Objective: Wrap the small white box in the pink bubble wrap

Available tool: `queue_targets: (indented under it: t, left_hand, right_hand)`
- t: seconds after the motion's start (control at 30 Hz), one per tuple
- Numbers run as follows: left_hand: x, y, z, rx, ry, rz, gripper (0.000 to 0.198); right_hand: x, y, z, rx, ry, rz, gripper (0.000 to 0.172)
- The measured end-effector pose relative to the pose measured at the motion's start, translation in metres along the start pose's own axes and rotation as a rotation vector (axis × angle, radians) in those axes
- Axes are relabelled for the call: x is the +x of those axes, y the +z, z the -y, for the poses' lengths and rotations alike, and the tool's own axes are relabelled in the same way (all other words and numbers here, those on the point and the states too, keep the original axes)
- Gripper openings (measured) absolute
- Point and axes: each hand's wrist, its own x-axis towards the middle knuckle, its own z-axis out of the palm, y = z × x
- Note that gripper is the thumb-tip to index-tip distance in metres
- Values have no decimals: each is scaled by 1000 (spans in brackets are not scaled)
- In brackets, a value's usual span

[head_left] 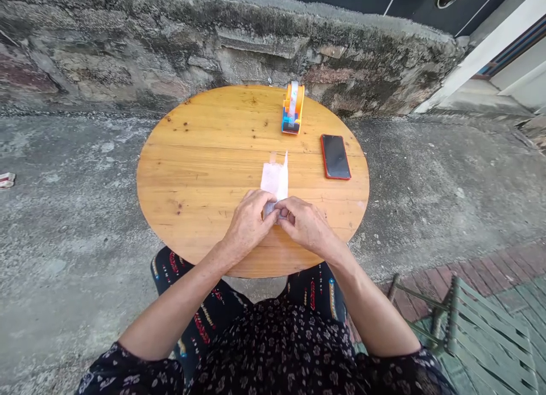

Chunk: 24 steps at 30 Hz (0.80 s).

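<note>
A small pale pink-white piece of paper (275, 179) lies on the round wooden table (205, 156), with a short strip of tape at its far edge. My left hand (248, 221) and my right hand (305, 223) meet at the paper's near end, and the fingers of both are pinched closed on it. The near edge of the paper is hidden under my fingers.
An orange and blue tape dispenser (292, 108) stands at the table's far side. A dark phone with a red case (335, 156) lies face up to the right. A rough stone wall (213, 36) runs behind the table. A green slatted chair (478, 332) stands at my lower right.
</note>
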Motion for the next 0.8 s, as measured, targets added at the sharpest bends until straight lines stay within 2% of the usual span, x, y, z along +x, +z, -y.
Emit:
queue_targets:
  t: [0.23,0.33,0.43,0.5,0.57,0.7,0.8]
  left_hand:
    - [-1,5,-5,63,-17,-49,19]
    - [-2,6,-5,76,6,-43,15]
    - [-2,5,-5,84,34,-37,8]
    - [-1,5,-6,87,47,-38,6]
    - [-1,5,-7,87,55,-41,7]
    - [-1,5,-8,89,62,-41,7]
    - [-1,5,-9,97,61,-39,7]
  right_hand:
    - [0,-3,-1,44,-5,39,40]
    - [0,-8,-11,177,-49,69,30]
    - [8,-19,-26,206,-65,14,21]
    - [18,-29,-33,126,-82,-49,23]
    - [30,-37,-36,15,-115,-56,29]
    - [54,-44,-31,-239,-173,92,38]
    - [66,-43,-25,-378,-231,182,39]
